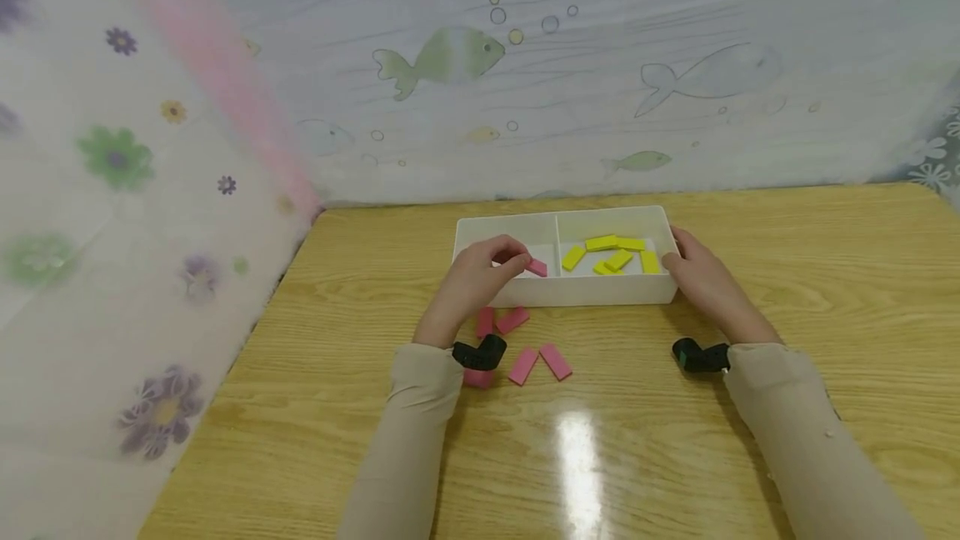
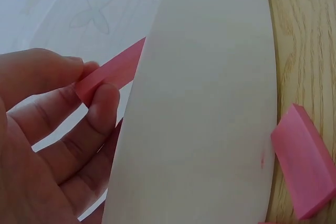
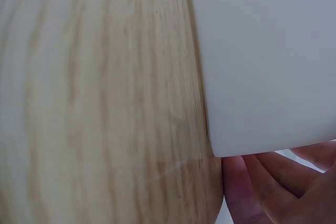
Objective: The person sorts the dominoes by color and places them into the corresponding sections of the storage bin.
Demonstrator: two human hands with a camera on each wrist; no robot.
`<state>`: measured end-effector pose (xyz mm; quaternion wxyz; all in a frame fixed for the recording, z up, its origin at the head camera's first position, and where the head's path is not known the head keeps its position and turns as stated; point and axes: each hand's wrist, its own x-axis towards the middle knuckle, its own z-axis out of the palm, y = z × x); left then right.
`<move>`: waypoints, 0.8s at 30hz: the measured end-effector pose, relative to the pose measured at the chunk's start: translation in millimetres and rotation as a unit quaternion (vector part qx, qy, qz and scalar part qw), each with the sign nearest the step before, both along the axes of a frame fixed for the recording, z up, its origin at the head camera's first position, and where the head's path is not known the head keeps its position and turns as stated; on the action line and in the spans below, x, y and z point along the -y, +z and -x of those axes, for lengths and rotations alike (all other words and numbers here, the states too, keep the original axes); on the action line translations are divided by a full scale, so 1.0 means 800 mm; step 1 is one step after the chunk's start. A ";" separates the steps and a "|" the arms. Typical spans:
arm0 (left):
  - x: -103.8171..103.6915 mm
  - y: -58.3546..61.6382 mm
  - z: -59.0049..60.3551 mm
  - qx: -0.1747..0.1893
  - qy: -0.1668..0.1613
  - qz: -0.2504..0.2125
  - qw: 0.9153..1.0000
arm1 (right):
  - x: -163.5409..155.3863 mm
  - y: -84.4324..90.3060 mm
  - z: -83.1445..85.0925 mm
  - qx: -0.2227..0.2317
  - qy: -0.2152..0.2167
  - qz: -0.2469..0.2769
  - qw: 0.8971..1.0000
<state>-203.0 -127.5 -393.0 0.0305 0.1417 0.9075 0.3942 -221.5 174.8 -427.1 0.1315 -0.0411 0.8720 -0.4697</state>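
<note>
Pink block [image 1: 536,267] pinched by left hand [image 1: 472,282], long axis level.

Bright, table [image 1: 675,440] glare, wrist views seemingly blurred

A divided tray [image 1: 570,294] sits mid-table [image 1: 825,290]; loose blocks [image 1: 540,362] lie before its left compartment.

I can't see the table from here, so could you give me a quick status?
Left hand pinches pink block over white tray. Right hand steadies tray. Nothing blocking.
</note>
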 end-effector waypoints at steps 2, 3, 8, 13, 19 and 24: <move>-0.002 0.001 0.000 0.005 0.003 0.000 1.000 | 0.000 0.001 -0.001 0.001 0.000 0.003 1.000; -0.002 0.002 0.000 0.010 0.005 0.002 1.000 | 0.000 0.002 -0.001 0.001 0.000 0.004 1.000; -0.004 0.004 0.000 0.033 0.012 0.007 0.999 | 0.000 0.003 -0.002 0.002 0.001 0.007 1.000; -0.005 0.005 0.000 0.036 0.018 0.000 0.999 | 0.000 0.006 -0.001 0.003 0.001 0.006 1.000; -0.005 0.006 0.000 0.039 0.016 -0.005 0.999 | 0.000 0.009 0.000 0.006 0.003 0.002 1.000; -0.003 0.005 0.001 0.036 0.013 0.012 0.999 | 0.001 0.009 0.000 0.010 0.004 -0.001 1.000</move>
